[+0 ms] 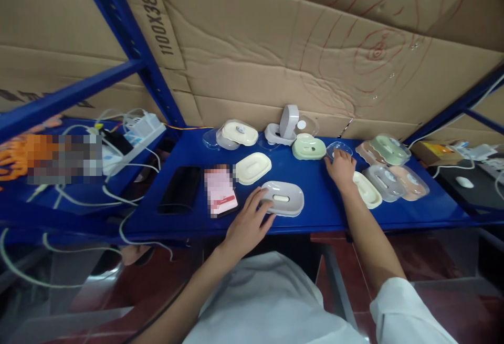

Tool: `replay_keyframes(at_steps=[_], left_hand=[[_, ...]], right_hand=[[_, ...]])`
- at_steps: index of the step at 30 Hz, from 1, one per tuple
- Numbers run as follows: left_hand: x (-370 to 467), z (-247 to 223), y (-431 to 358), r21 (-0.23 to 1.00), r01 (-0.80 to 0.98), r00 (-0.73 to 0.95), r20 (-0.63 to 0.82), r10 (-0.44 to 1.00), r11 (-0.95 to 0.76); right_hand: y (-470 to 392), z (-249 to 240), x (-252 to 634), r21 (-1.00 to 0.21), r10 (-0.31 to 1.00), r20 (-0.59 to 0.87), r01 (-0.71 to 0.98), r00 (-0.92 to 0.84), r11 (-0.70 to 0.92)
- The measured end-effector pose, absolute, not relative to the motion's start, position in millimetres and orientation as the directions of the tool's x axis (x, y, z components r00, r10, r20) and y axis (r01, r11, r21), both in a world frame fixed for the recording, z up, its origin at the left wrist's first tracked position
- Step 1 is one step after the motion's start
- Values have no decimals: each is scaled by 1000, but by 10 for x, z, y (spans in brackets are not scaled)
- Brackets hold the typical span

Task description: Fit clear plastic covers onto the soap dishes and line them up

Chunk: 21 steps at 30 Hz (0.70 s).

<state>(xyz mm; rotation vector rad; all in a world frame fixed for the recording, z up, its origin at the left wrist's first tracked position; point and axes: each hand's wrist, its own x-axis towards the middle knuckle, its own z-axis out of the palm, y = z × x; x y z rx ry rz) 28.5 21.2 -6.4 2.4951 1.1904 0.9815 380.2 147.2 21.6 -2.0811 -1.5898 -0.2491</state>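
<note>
My left hand (250, 222) has its fingers spread at the left edge of a grey oval dish (293, 205), which has a small pale bar in its middle slot. Farther back and to the right, my right hand (342, 168) touches a clear plastic lid (339, 149); its fingertips partly cover the lid's front edge. A green dish (309, 147) stands just left of that lid. One cream dish (253, 168) lies behind my left hand, and another cream dish (368, 190) lies beside my right wrist.
Grey, green and pink dishes with clear covers (386, 181) are grouped at the right. More stand along the cardboard wall (252, 44). A lit phone (221, 190) and a black case (180, 189) lie left. A power strip (144, 133) with cables sits farther left, beside a blue post.
</note>
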Motion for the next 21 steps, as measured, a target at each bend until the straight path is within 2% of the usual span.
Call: replay_keyframes(at_steps=[2,5,13,15,18,19,21], left_hand=[[285,-73,217,449,610,452,479,752,-653],[287,-89,220,444,615,456,474,753,-652],[281,-71,215,438,614,462,475,749,-657],[282,-66,216,442,613,460,473,751,-654],[283,-68,211,466,605,453,465,760,-646],[283,-72,207,483,605,440,460,771,-633],[281,-81,196,528,607,396,447,802,-594]], right_hand=[[1519,164,3900,-292,849,387,921,360,-257],[1494,124,3970,-331,813,431,907,391,-261],[1360,184,3869,-425,773,543,901,329,-85],[1272,265,3797,-527,696,606,850,385,-11],[1014,337,3541,-785,615,577,574,538,234],[901,329,3420,-853,642,511,432,571,293],[666,269,3165,-939,762,343,184,550,291]])
